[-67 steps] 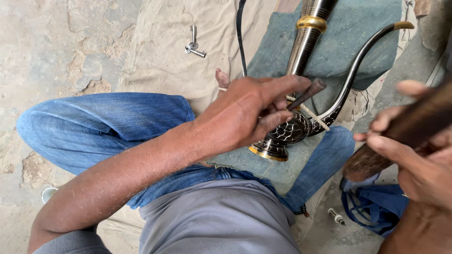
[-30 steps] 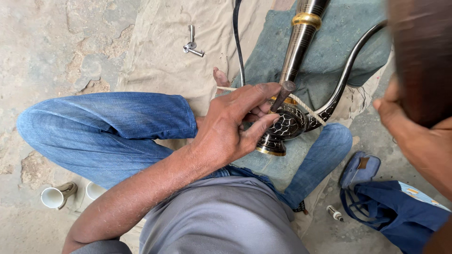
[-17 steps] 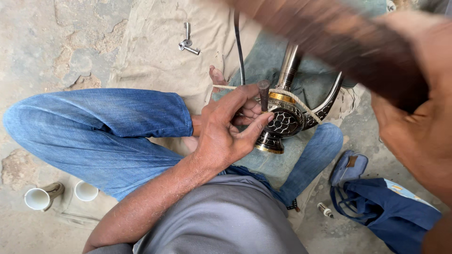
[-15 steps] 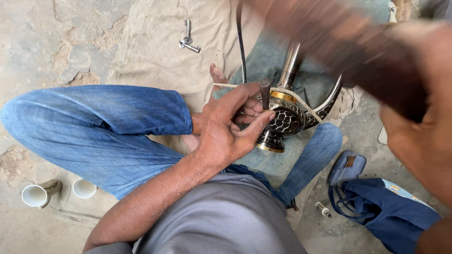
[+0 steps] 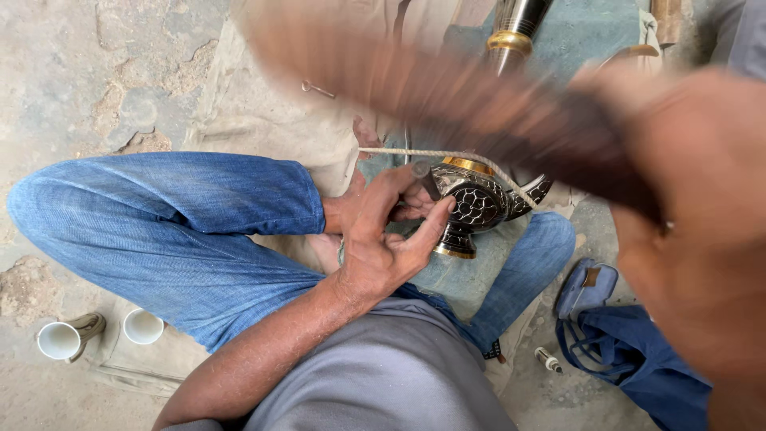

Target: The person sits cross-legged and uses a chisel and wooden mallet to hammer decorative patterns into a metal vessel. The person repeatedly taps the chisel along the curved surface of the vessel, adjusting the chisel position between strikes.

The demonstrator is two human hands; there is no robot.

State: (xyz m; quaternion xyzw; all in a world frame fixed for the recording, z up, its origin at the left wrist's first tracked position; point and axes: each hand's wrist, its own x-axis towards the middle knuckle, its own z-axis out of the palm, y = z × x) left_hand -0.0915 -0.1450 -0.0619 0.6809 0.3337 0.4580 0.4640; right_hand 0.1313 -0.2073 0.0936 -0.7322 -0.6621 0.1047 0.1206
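The left hand [image 5: 383, 239] is clamped on the dark, gold-rimmed ornamental metal bulb [image 5: 471, 203], thumb under its flared base and fingers over the top, pinning it on the green cloth [image 5: 574, 36] between the person's jeans-clad legs [image 5: 183, 231]. The right hand [image 5: 694, 239], raised close to the camera and well apart from the bulb, is closed around a blurred brown wooden handle [image 5: 447, 88] that slants up-left above it. The bulb's long axis runs from its base, nearest the person, up-right along its metal stem [image 5: 515, 24], pointing away from the body.
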